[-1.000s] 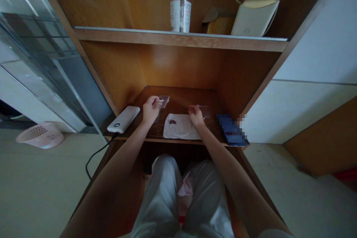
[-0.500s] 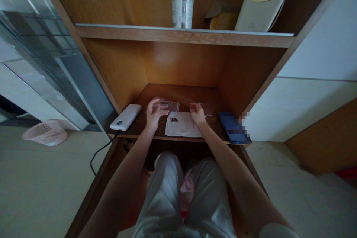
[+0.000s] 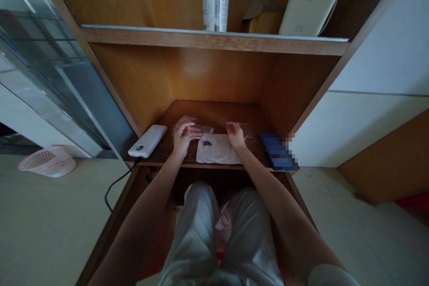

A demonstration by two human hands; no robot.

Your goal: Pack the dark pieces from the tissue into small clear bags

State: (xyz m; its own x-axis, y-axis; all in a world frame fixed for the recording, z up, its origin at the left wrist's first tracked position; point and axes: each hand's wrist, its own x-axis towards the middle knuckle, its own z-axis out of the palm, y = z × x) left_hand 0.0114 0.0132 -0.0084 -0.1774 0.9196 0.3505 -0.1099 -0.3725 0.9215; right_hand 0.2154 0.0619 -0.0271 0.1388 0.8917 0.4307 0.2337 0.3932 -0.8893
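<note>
My left hand (image 3: 183,138) rests on the dark wooden shelf (image 3: 214,114), with fingers stretched over a clear plastic bag (image 3: 204,130). A second clear plastic piece (image 3: 246,129) lies at my right hand (image 3: 235,136), whose fingertips are drawn together on it. Between my hands lies a white paper tissue (image 3: 217,149) holding a small dark red bit (image 3: 208,143). Neither hand touches the dark red bit.
A white power bank (image 3: 147,141) with a black cable lies left on the shelf, and a phone (image 3: 278,152) lies right. Above stand a labelled jar (image 3: 215,4) and a cream pouch (image 3: 310,11). A pink basket (image 3: 47,161) sits on the floor.
My left hand has opened from a pinch to spread fingers, and the clear bag now lies spread near its fingertips. My right hand has barely moved.
</note>
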